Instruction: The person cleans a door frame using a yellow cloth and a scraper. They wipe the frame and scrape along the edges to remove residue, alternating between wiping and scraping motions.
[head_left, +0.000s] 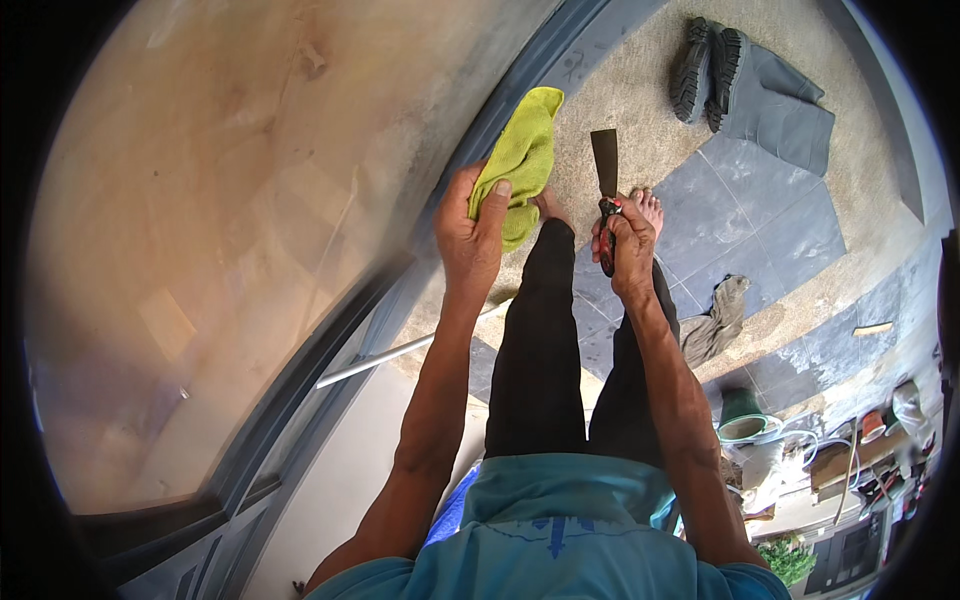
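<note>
My left hand [472, 232] grips a yellow-green cloth [525, 155], with the thumb pressed on it. The cloth hangs up beside the grey frame of a large glass pane [230, 220]. In my right hand [630, 243] is a putty knife [606, 165], its dark flat blade pointing up and away from me. The fingers wrap round its black and red handle. Both hands are held out in front of my legs, apart from each other, and the blade touches nothing.
Rubber boots [765, 95] lie at the far right by grey floor tiles [770, 215]. A crumpled grey rag [717, 320] is right of my legs. A green bucket [742, 415] and assorted clutter stand at the lower right. A pale pole [375, 362] slants behind my left forearm.
</note>
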